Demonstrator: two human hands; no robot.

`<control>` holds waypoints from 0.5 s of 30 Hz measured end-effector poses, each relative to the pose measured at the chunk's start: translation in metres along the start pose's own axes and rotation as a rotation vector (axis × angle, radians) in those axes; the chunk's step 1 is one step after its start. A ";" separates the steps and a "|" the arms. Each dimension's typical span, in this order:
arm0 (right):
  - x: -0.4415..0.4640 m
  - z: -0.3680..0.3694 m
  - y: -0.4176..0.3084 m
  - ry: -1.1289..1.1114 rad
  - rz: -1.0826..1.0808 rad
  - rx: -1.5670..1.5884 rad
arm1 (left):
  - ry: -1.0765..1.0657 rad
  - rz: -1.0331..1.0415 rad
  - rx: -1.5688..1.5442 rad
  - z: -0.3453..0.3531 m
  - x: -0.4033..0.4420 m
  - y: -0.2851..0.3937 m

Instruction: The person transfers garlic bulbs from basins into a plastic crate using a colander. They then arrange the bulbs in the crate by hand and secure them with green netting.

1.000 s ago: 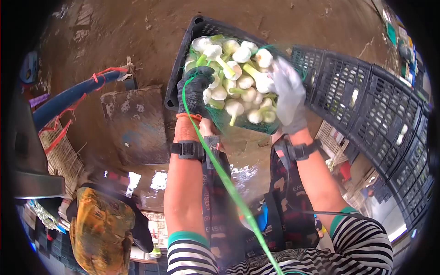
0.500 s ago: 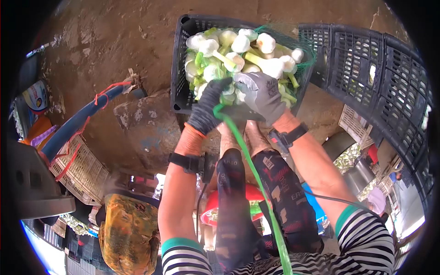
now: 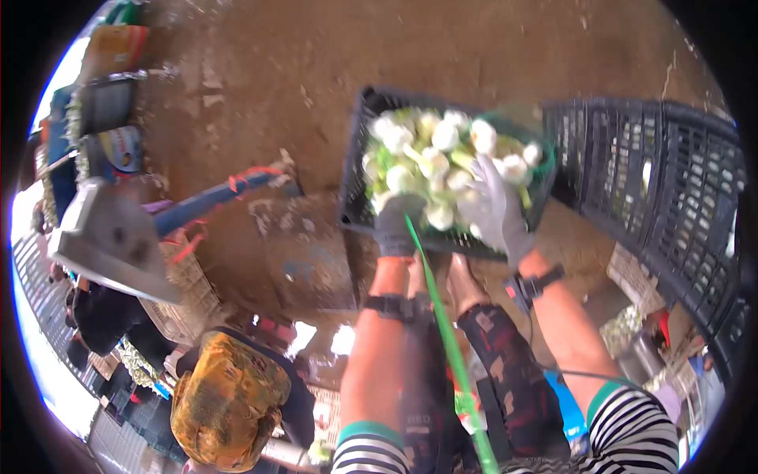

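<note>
White garlic bulbs [image 3: 433, 163] with green stems are heaped in a black plastic crate [image 3: 353, 170] on the floor in front of me. My left hand [image 3: 399, 227], in a dark glove, is at the crate's near left side against the bulbs, its fingers hidden and blurred. A long green strip [image 3: 442, 316], like twisted netting, runs from this hand down toward my body; whether the fingers grip it is unclear. My right hand [image 3: 499, 207], in a grey glove, hovers over the bulbs at the near right, fingers extended. Green netting [image 3: 545, 154] lies over the crate's right side.
Tall black crates [image 3: 624, 174] stand along the right. At left, a blue pole [image 3: 213, 207] tied with red string reaches toward the crate, near a grey metal piece [image 3: 110, 241]. Below it sits a person in an orange-brown patterned top [image 3: 225, 403]. Pale baskets [image 3: 189, 292] stand beside them.
The view has shifted, so the crate appears lower and farther right. My hands have moved apart; the right hand has come off the bulbs near the left and its fingers have straightened.
</note>
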State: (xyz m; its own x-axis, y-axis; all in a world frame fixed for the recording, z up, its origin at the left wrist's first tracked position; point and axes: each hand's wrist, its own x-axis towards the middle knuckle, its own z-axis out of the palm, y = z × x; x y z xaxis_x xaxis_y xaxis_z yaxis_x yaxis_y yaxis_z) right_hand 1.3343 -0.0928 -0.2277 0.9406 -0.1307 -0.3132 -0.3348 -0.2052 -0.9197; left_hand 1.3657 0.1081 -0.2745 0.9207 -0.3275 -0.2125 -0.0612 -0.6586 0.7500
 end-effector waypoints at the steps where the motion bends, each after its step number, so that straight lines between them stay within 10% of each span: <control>1: -0.008 -0.005 -0.006 -0.031 -0.149 -0.230 | 0.056 -0.192 -0.182 0.010 -0.003 0.002; 6: 0.000 0.033 -0.026 -0.044 -0.439 -0.964 | -0.046 -0.419 -0.194 -0.008 0.004 0.040; 9: 0.035 0.066 0.016 -0.060 -0.534 -0.735 | 0.073 -0.578 -0.759 0.012 -0.012 0.014; 15: 0.029 0.070 0.026 0.113 -0.253 -0.336 | 0.102 -0.326 -0.563 -0.052 -0.042 0.047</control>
State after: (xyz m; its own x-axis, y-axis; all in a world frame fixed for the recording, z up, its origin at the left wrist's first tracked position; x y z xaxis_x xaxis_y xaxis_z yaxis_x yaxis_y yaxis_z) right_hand 1.3566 -0.0338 -0.2775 0.9896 -0.1372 -0.0425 -0.1114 -0.5462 -0.8302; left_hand 1.3445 0.1260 -0.1977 0.8914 -0.0872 -0.4448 0.4128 -0.2492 0.8761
